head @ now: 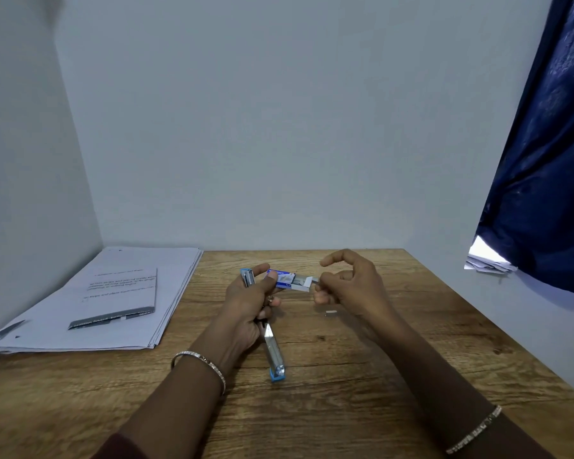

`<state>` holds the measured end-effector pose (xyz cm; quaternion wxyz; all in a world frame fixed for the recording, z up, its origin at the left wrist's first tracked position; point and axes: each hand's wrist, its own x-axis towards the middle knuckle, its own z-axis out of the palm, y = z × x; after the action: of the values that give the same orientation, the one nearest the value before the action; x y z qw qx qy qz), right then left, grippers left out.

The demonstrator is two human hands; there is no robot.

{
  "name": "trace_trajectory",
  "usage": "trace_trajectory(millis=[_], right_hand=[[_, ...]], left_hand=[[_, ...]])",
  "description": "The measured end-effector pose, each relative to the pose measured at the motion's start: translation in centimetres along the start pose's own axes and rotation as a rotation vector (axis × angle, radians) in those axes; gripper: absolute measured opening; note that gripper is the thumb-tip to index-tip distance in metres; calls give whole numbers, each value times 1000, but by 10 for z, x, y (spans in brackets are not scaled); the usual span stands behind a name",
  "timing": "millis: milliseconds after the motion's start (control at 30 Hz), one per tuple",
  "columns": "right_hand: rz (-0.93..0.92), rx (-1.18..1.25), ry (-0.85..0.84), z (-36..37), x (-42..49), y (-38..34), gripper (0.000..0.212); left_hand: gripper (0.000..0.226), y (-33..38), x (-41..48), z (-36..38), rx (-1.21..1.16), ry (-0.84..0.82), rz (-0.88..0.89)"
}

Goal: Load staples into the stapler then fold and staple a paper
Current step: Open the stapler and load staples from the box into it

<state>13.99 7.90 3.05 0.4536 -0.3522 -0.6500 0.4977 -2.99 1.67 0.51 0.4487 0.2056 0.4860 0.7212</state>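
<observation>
My left hand [249, 303] grips both a blue and silver stapler [274, 352], swung open, and a small blue and white staple box [285, 279]. One arm of the stapler pokes up above my fingers, the other slants down toward me. The box's inner tray [304, 282] is slid out to the right. My right hand [348, 283] pinches at the tray's open end with thumb and middle finger, index finger raised; a thin strip of staples seems to be between the fingertips. A short piece of staples [330, 313] lies on the wooden table [395, 359] below my right hand.
A stack of white paper [90, 319] lies at the table's left back corner, with a folded printed sheet [120, 298] on top. A dark blue curtain [544, 160] hangs at the right, with papers [487, 263] under its lower edge. Walls close the left and back.
</observation>
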Motion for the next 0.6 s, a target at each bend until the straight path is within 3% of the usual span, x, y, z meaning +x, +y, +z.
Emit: trace_trajectory(millis=[200,433,600], right_hand=[[42,-79,-63,5,-1,3,18],[-73,-333,-187,9,-10,3,51],[-140,-376,-276,10,-12,3,57]], left_hand=[[29,2,-3,2,2,53,57],[33,3,-7,3,25,47,49],[35,2,-8,6,6,-7,-14]])
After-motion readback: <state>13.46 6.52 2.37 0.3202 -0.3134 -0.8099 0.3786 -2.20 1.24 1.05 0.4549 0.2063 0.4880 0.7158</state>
